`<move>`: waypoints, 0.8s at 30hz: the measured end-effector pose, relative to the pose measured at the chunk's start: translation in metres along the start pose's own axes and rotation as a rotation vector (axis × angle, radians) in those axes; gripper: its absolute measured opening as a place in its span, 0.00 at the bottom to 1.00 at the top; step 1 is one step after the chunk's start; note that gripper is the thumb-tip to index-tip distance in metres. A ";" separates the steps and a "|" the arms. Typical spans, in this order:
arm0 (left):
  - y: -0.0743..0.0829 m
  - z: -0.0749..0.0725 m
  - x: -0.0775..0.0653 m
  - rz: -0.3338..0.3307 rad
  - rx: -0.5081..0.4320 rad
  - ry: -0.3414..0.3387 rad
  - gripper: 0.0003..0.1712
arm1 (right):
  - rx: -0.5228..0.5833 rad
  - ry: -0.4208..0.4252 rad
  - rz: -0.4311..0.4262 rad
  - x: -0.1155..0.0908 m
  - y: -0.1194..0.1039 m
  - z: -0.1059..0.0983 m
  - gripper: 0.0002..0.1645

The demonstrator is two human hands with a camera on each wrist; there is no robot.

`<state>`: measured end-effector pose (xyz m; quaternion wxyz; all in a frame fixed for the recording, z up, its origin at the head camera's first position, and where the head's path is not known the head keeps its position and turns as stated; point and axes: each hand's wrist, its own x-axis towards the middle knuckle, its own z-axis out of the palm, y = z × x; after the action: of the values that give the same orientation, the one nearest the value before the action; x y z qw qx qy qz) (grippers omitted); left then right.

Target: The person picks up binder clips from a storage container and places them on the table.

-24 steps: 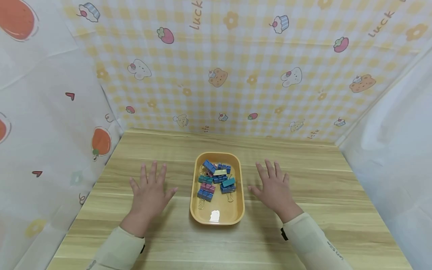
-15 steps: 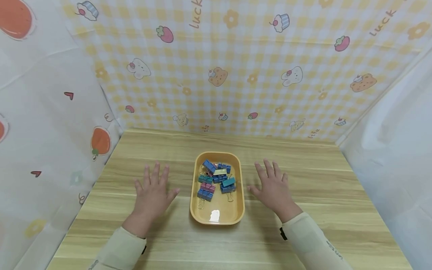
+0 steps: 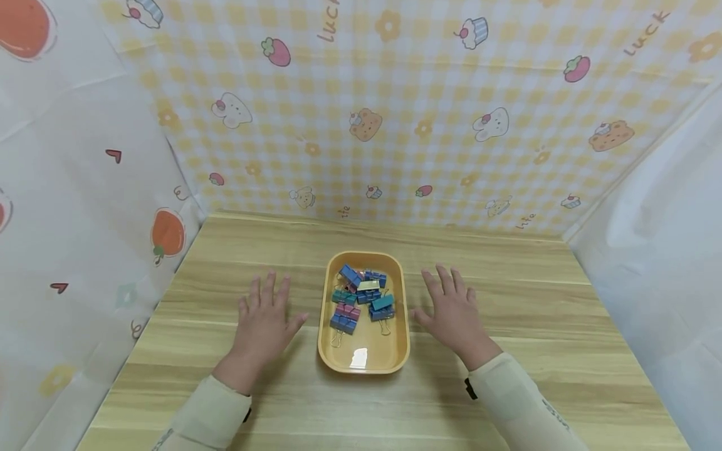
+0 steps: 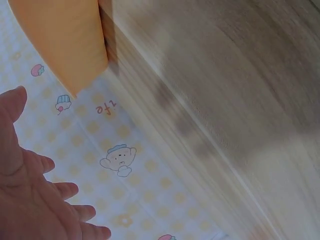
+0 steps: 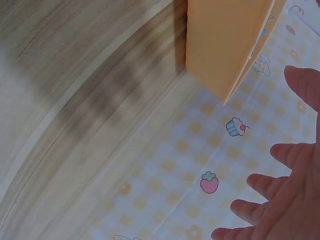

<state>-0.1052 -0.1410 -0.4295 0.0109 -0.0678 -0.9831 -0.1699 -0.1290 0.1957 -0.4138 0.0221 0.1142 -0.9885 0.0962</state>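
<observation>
A yellow-orange tray (image 3: pixel 338 360) sits mid-table, and several binder clips lie jumbled toward its far end. Among them are a blue clip (image 3: pixel 343 323), a pink clip (image 3: pixel 348 312), a teal clip (image 3: pixel 382 302) and a pale yellow clip (image 3: pixel 369 285). To the tray's left my left hand (image 3: pixel 262 329) has its fingers spread, holding nothing. My right hand (image 3: pixel 455 319) is spread out on the other side, its thumb close to the rim. Both wrist views show the tray's outer wall (image 4: pixel 65 40) apart from the fingers.
The wood-grain table (image 3: pixel 361 413) runs back to a yellow checked cloth (image 3: pixel 395 156) hung as a backdrop. White cloths hang at the left (image 3: pixel 84 219) and right (image 3: pixel 660 207) sides.
My left hand has moved right, closer to the tray. The right hand has shifted slightly to the left. Tray and clips keep their places.
</observation>
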 end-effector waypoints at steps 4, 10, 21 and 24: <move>0.000 0.002 0.001 0.002 -0.003 -0.008 0.46 | 0.019 0.010 -0.006 0.000 -0.002 0.000 0.48; 0.000 0.006 0.004 0.007 -0.035 -0.016 0.47 | 0.028 0.013 -0.017 0.001 -0.004 -0.001 0.49; 0.010 0.015 0.010 0.012 -0.129 -0.030 0.49 | 0.014 -0.010 -0.049 0.004 -0.009 -0.003 0.49; 0.015 0.016 0.011 0.003 -0.163 -0.037 0.49 | 0.009 -0.010 -0.064 0.006 -0.011 -0.003 0.50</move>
<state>-0.1144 -0.1205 -0.4392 -0.0128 -0.0730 -0.9659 -0.2480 -0.1319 0.1850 -0.4081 0.0199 0.1464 -0.9840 0.0995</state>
